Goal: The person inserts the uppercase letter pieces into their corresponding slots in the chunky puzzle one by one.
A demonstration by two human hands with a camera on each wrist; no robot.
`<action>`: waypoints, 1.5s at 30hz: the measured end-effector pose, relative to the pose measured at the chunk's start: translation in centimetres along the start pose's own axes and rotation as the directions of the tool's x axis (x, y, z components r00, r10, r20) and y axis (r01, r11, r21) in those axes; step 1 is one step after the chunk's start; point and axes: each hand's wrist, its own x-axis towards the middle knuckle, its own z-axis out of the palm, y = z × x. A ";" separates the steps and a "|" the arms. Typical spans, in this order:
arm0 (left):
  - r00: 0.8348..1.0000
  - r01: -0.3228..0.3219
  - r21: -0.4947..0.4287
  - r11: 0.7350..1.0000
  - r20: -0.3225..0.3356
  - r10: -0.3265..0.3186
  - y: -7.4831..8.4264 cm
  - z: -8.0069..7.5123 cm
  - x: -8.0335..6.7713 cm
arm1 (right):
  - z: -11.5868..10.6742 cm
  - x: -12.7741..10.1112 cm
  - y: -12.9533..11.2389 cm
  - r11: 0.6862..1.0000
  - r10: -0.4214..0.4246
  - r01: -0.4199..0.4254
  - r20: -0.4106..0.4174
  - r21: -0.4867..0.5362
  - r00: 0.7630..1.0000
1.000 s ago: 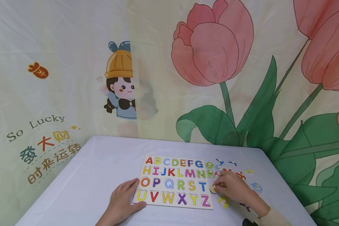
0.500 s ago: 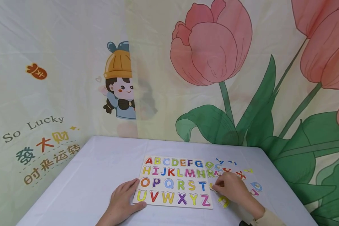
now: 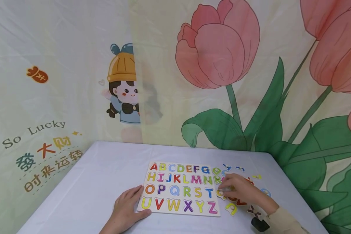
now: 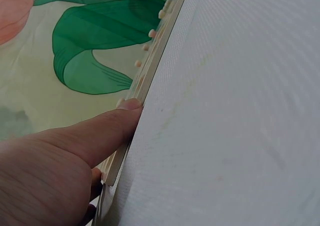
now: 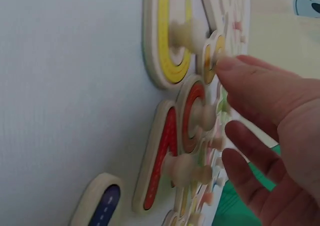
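Observation:
A wooden alphabet puzzle board (image 3: 179,182) lies on the white table with colourful letters from A to Z. My left hand (image 3: 125,208) rests at its front left corner, fingers along the left edge; its thumb (image 4: 117,121) presses the front edge in the left wrist view. To the right of the board, my right hand (image 3: 241,190) pinches the knob of a yellow-orange letter piece (image 5: 207,63) between thumb and forefinger, the other fingers spread apart. This piece lies at the board's right edge. The fingers hide part of it, so its letter is unclear.
Loose knobbed letter pieces lie around the right hand: a yellow U-shaped piece (image 3: 231,208), a red V-shaped piece (image 3: 241,202), a dark X-shaped piece (image 3: 253,211), a light blue round piece (image 3: 265,192) and several others. A printed curtain (image 3: 161,97) hangs behind the table.
My right hand has shifted slightly and its fingers have spread, uncovering more of the yellow-orange piece and the red piece beside it. The left hand and the board have stayed in place.

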 end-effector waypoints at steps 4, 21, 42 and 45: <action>1.000 0.002 -0.002 1.000 -0.001 -0.002 -0.1 0.1 -0.1 | 0.1 0.3 0.4 0.998 0.005 -0.007 0.036 0.063 0.999; 1.000 -0.022 0.003 1.000 -0.009 0.022 -0.1 -0.1 -0.1 | 1.8 1.5 -2.9 0.998 0.053 -0.047 -0.151 0.043 0.987; 1.000 0.008 -0.013 1.000 -0.004 -0.008 -0.1 0.1 -0.1 | 5.6 4.5 -7.9 0.984 0.174 -0.158 -0.240 0.087 0.955; 1.000 0.015 -0.008 1.000 -0.002 -0.015 -0.1 0.1 0.0 | 5.9 4.7 -8.0 0.983 0.174 -0.157 -0.223 0.092 0.959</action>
